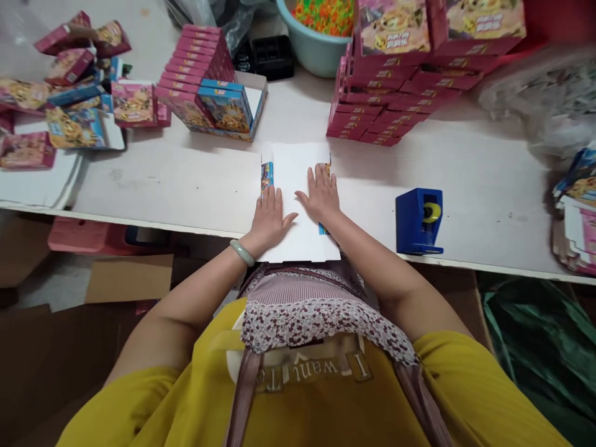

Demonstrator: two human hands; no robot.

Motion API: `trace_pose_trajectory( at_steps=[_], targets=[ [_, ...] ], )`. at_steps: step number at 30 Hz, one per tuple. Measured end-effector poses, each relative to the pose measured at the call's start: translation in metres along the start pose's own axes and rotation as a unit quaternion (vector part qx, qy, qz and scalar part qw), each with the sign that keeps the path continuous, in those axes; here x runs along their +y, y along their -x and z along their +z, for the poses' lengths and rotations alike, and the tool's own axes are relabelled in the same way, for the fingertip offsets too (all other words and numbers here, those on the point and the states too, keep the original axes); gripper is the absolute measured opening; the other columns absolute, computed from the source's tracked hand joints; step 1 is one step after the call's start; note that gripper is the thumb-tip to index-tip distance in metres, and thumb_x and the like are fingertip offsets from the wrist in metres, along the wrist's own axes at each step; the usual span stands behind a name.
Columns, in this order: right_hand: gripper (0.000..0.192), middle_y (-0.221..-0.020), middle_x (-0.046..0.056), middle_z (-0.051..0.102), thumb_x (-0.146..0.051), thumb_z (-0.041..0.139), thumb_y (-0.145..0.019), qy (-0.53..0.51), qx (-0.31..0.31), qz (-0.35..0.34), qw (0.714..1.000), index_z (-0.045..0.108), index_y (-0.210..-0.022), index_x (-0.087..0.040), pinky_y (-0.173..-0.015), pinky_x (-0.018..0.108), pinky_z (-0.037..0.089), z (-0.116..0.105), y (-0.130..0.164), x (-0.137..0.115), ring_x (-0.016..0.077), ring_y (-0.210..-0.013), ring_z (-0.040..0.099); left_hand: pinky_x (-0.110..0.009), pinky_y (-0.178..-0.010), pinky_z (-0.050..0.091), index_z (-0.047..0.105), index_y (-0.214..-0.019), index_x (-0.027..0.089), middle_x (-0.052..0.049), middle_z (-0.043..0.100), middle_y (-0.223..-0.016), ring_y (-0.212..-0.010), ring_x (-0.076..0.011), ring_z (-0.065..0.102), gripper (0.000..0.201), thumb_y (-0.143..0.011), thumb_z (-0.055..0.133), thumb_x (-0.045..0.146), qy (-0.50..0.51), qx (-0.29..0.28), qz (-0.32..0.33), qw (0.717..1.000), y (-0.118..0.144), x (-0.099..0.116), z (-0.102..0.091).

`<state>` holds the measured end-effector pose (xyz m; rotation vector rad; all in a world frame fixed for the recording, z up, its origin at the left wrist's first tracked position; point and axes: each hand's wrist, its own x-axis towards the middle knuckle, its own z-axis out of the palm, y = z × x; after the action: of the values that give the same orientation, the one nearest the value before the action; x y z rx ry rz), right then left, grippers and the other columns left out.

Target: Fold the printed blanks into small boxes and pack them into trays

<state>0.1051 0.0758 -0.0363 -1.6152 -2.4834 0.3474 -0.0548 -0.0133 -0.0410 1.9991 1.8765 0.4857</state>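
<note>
Yellow shirt [335, 410] closest of all, with a flowery apron [321, 320] over it. Just past the apron, at the near edge of the table [186, 180], one white card sheet [288, 180], lying flat, with bright printed strips [267, 175] at both sides. Left hand [269, 218] on the left side of the sheet, palm down, four fingers close together and thumb stuck out. Right hand [323, 197] on the right side, a bit farther up, palm down too, fingers a little apart and thumb out wide. Nothing pinched or gripped, just flat touching.

Probably very light, like any thin card. Likely a bit stiff, but easy to bend, and easy to dent if squeezed hard. Maybe smooth enough to slide about, so best to press with flat hands. For lifting, best to take both long sides near the middle, one in each hand, and not to pull on one corner.

Off to the right, a blue tape holder [412, 223], well apart from the right hand. Farther back, a tall stack of pink boxes [382, 105].
</note>
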Motion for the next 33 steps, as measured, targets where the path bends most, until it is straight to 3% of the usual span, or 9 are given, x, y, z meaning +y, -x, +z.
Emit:
trace_pose_trajectory(
  at_steps=[8,13,18,21,23,25,27,30,33],
  targets=[
    [0.069,-0.165,0.018,0.01,-0.051,0.022,-0.102,-0.044,0.011,0.028,0.999,0.012,-0.157,-0.011,-0.12,0.053,0.012,-0.003,0.001,0.001,0.026,-0.153,0.003,-0.06,-0.12,0.001,0.019,-0.155,0.009,-0.027,-0.001,-0.162,-0.151,-0.0404,-0.005,0.085,-0.092,0.046,0.06,-0.075,-0.064,-0.011,0.995,-0.002,0.005,-0.001],
    [0.083,-0.164,0.022,0.007,-0.058,0.037,-0.096,-0.029,-0.024,0.04,0.999,0.013,-0.157,-0.007,-0.12,0.056,0.009,-0.001,0.006,-0.005,0.0322,-0.153,0.0,-0.059,-0.12,0.003,0.023,-0.154,0.009,-0.028,0.008,-0.161,-0.151,-0.0412,-0.002,0.089,-0.089,0.049,0.064,-0.088,-0.063,0.003,0.994,0.0,0.007,-0.001],
    [0.071,-0.164,0.019,0.015,-0.048,0.037,-0.099,-0.072,0.021,0.058,0.995,0.02,-0.156,-0.009,-0.12,0.054,0.013,-0.004,0.01,-0.008,0.0269,-0.153,0.007,-0.062,-0.119,0.012,0.031,-0.15,0.012,-0.024,0.018,-0.16,-0.151,-0.0413,0.008,0.077,-0.09,0.053,0.055,-0.025,-0.014,0.007,1.0,-0.004,0.0,0.002],
    [0.062,-0.162,0.016,0.022,-0.033,0.039,-0.098,-0.09,0.046,0.079,0.992,0.025,-0.155,-0.014,-0.118,0.052,0.022,-0.023,0.013,0.002,0.0259,-0.15,0.019,-0.054,-0.117,0.027,0.032,-0.149,0.011,-0.023,0.038,-0.149,-0.143,-0.0365,0.031,0.072,-0.087,0.057,0.038,0.049,0.073,-0.025,0.996,-0.008,-0.014,-0.013],
    [0.056,-0.16,0.015,0.029,-0.023,0.042,-0.095,-0.069,0.055,0.079,0.993,0.036,-0.151,-0.018,-0.115,0.051,0.028,-0.039,0.016,0.012,0.0282,-0.145,0.03,-0.048,-0.109,0.041,0.029,-0.151,0.01,-0.02,0.053,-0.133,-0.125,-0.0317,0.051,0.078,-0.08,0.059,0.027,0.107,0.113,-0.065,0.986,-0.009,-0.028,-0.027],
    [0.052,-0.156,0.015,0.036,-0.019,0.043,-0.093,-0.031,0.046,0.08,0.995,0.046,-0.145,-0.018,-0.112,0.05,0.033,-0.052,0.019,0.021,0.0307,-0.138,0.04,-0.043,-0.095,0.052,0.027,-0.153,0.014,-0.013,0.061,-0.114,-0.1,-0.0258,0.063,0.083,-0.076,0.057,0.021,0.161,0.097,-0.097,0.977,-0.008,-0.041,-0.041],
    [0.055,-0.152,0.017,0.042,-0.018,0.046,-0.092,0.003,0.023,0.089,0.996,0.044,-0.146,-0.014,-0.11,0.048,0.035,-0.059,0.022,0.026,0.0319,-0.134,0.045,-0.039,-0.089,0.055,0.028,-0.153,0.018,-0.01,0.065,-0.108,-0.092,-0.0234,0.065,0.081,-0.077,0.052,0.02,0.179,0.06,-0.104,0.976,-0.006,-0.049,-0.05],
    [0.064,-0.147,0.02,0.047,-0.02,0.045,-0.093,0.034,-0.002,0.11,0.993,0.028,-0.153,-0.009,-0.108,0.045,0.037,-0.061,0.024,0.024,0.0313,-0.131,0.048,-0.041,-0.096,0.052,0.028,-0.153,0.015,-0.015,0.064,-0.122,-0.108,-0.0288,0.063,0.077,-0.079,0.048,0.019,0.105,0.035,-0.097,0.989,-0.005,-0.047,-0.055],
    [0.063,-0.149,0.02,0.046,-0.02,0.042,-0.094,0.064,-0.016,0.129,0.989,0.027,-0.154,-0.01,-0.107,0.046,0.039,-0.06,0.021,0.017,0.0311,-0.131,0.048,-0.048,-0.096,0.05,0.022,-0.154,0.005,-0.024,0.06,-0.127,-0.114,-0.0357,0.06,0.075,-0.083,0.042,0.016,-0.018,0.005,-0.11,0.994,-0.007,-0.031,-0.058]
  ],
)
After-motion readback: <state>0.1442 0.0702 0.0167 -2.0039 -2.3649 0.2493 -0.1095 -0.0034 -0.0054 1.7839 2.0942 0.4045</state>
